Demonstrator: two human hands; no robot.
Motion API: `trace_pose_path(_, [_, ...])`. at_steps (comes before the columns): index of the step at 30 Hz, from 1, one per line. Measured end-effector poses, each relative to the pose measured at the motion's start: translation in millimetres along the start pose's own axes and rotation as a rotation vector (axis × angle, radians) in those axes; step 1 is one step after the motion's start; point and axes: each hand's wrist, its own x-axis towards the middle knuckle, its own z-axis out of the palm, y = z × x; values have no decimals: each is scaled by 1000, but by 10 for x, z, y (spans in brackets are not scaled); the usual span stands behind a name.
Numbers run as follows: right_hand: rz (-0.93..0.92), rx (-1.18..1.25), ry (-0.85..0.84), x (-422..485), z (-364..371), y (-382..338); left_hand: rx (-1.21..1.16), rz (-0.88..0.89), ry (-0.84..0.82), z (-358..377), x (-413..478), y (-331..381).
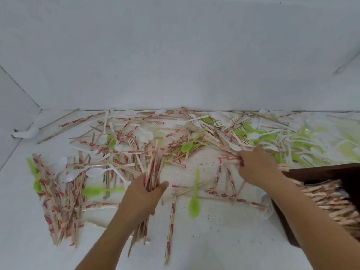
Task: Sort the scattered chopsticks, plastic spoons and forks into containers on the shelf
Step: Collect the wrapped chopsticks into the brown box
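Observation:
Wooden chopsticks with red printed bands, white and green plastic spoons and white forks lie scattered over a white shelf floor (214, 240). My left hand (143, 193) grips an upright bundle of chopsticks (154, 168), whose lower ends stick out below my wrist. My right hand (257, 164) reaches into the pile at centre right, its fingers curled round several chopsticks (228, 159) lying flat. A green spoon (194, 199) lies between my two hands. Several white forks (226, 124) sit near the back wall.
A dark brown container (319, 173) filled with chopsticks stands at the right edge, under my right forearm. White walls close the shelf at the back and the left. A white pipe piece (29, 133) lies in the far left corner. More green spoons (303, 145) pile up at the far right.

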Motion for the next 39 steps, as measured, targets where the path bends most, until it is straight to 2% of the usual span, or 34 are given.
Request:
trace_pose_path(3, [-37, -41, -102, -337, 218, -27, 26, -66, -38, 358, -220, -281])
trace_pose_path(7, [-69, -75, -49, -486, 281, -195, 151, -115, 56, 725, -318, -539])
trace_pose_path(12, [-111, 190, 91, -470, 190, -311, 359, -103, 193, 1027, -228, -613])
trace_pose_path(15, [-147, 422, 130, -521, 225, -351, 411, -119, 261, 1150, -187, -547])
trace_pose_path(17, [-148, 460, 99, -531, 321, -369, 416, -126, 273, 1171, -140, -505])
trace_pose_path(21, [-98, 275, -87, -590, 630, -333, 475, -157, 217, 1148, -94, -409])
trace_pose_path(24, [-86, 137, -95, -642, 874, -303, 541, -191, 162, 1111, -97, -359])
trace_pose_path(30, [-98, 86, -68, -595, 966, -242, 636, -170, 72, 968, -125, -359])
trace_pose_path(35, [-82, 136, -137, -501, 934, -228, 520, -128, -66, 793, -146, -353])
trace_pose_path(39, [-14, 413, -73, -361, 771, -230, 437, -52, -52, 568, -124, -298])
